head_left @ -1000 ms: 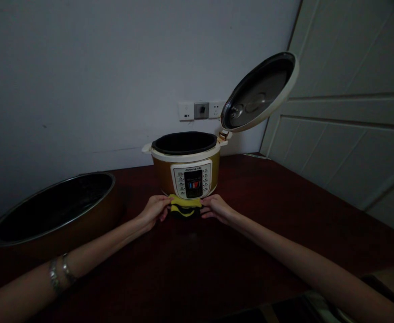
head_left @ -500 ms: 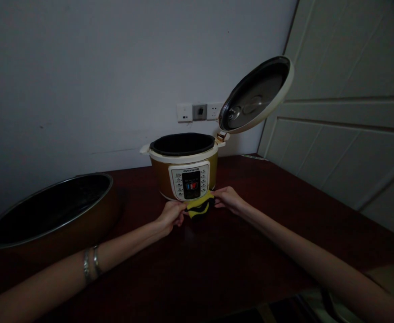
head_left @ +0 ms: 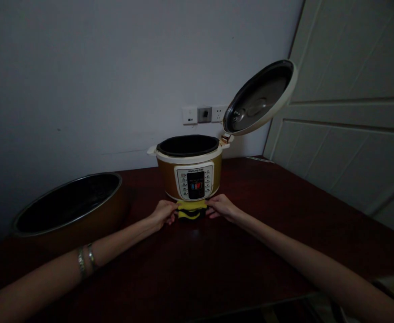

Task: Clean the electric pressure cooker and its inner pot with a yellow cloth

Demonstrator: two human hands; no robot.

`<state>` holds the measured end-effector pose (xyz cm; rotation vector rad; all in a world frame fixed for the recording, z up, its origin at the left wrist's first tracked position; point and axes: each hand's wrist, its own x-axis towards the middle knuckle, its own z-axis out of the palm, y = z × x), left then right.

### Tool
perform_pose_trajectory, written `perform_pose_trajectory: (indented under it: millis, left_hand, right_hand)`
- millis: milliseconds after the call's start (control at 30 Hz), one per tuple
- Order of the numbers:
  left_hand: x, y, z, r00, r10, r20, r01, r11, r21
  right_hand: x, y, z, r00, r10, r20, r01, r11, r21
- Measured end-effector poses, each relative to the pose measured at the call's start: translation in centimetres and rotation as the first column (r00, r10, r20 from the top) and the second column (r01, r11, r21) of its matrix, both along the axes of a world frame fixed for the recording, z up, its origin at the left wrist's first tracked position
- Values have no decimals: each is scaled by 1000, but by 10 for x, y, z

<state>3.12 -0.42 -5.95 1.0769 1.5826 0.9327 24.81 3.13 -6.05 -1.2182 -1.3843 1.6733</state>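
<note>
While the head view shows everything from above and behind the arms, the place to watch is the near foot of the cooker [head_left: 166, 175], where a folded yellow-and-black cloth [head_left: 192, 205] lies low over the bench [head_left: 190, 269]. The left hand [head_left: 165, 211] has a narrow grip on the cloth's left end, thumb against fingers; the right hand [head_left: 221, 206] pinches the right end likewise. Whether the cloth touches the cooker I cannot tell. Since only the ends are held, the loose folds between could slip open or sag, and one corner could pull free if the hands tug unevenly. A push to the far side might bump the cooker's base or press its control panel [head_left: 199, 183], which sits just above the cloth. The lid [head_left: 260, 103] leans open to the right on its hinge [head_left: 226, 139]; a hard enough jolt to the body could perhaps set it swinging. At left, the wide dark-lined pot [head_left: 96, 220] stands beyond the left forearm, so an elbow swung outward could knock its wall. Dim light makes the black folds hard to judge.
</note>
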Motion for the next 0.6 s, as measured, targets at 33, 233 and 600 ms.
perform_pose_trajectory:
  millis: [33,233,600]
  left_hand:
    - [7,1,0,1000,-26,-4,26,1000,-2]
    - [37,3,0,994,-112,-20,112,993,22]
    - [-5,-2,-1,997,6,-79,0,998,67]
  right_hand:
    - [7,3,1,1000,-26,15,25,1000,2]
    - [31,13,11,988,-144,63,143,990,15]
    - [-5,-1,3,998,-40,43,40,999,-5]
